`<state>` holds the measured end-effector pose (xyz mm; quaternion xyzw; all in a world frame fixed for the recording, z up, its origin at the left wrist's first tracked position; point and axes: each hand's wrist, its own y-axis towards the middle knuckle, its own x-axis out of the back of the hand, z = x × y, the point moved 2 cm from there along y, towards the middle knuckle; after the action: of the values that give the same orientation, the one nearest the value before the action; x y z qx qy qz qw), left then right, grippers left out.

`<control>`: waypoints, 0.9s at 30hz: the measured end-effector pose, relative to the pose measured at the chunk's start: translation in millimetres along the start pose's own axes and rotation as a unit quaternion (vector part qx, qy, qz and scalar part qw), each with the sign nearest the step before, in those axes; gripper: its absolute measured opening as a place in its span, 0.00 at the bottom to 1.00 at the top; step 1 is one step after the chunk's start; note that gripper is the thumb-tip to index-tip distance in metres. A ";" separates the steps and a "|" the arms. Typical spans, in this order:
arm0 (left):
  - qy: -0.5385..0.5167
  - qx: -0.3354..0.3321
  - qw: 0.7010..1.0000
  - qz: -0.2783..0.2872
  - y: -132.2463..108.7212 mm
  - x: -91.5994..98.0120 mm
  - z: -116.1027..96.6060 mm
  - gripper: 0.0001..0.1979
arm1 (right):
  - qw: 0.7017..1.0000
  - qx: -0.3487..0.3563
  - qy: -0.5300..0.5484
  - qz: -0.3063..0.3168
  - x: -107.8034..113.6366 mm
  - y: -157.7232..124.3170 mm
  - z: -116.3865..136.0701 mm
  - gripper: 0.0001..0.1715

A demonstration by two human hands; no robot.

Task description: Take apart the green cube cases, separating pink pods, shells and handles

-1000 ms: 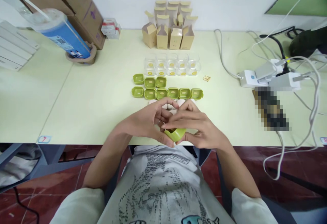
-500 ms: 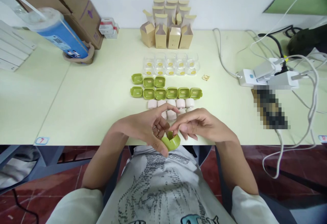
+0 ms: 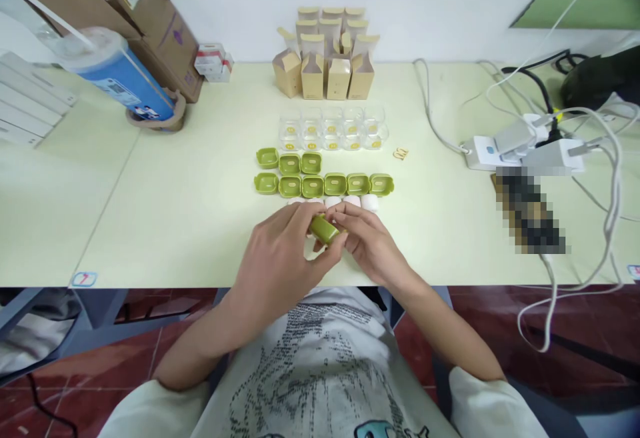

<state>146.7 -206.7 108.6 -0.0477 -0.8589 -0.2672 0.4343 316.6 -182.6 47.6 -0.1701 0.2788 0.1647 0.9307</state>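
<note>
A small green plastic cup [image 3: 325,229] is tilted between my hands, just above the front part of the table. My left hand [image 3: 281,251] grips it with fingers over the top and thumb below. The fingers of my right hand [image 3: 369,241] are closed at its right side; whether they hold some small part there is hidden. Beyond my fingers, white and pale pink rounded pieces [image 3: 369,203] stand partly covered. Behind them lie two rows of similar green cups [image 3: 335,184], open side up, several in the nearer row and three in the farther one.
Clear plastic cups with yellow marks [image 3: 333,129] stand farther back, before open cardboard boxes [image 3: 313,78]. Small gold clips [image 3: 401,153] lie to their right. A power strip [image 3: 485,153] with cables is at right; a blue drink cup [image 3: 127,85] and carton [image 3: 167,31] at left.
Both hands have moved forward, away from my body, carrying the green cup over the table. The cup has been turned, and my right fingers have closed in at its side.
</note>
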 end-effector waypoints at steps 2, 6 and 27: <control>0.044 -0.090 0.994 -0.034 -2.2 0.2 -7.1 0.10 | 0.999 0.000 0.027 -0.029 -6.4 -3.1 -3.1 0.16; 0.129 -0.213 0.967 -0.049 -3.3 6.2 -17.5 0.13 | 0.998 -0.014 0.041 -0.035 -11.8 -13.0 -0.4 0.13; -0.104 0.150 0.978 -0.100 -59.8 11.0 123.8 0.24 | 0.703 0.247 -0.585 -0.321 127.5 -8.7 92.6 0.12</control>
<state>31.9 -197.5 32.7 0.0766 -0.9300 -0.1707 0.3163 463.7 -125.4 49.1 0.1175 -0.3620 -0.1521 0.9121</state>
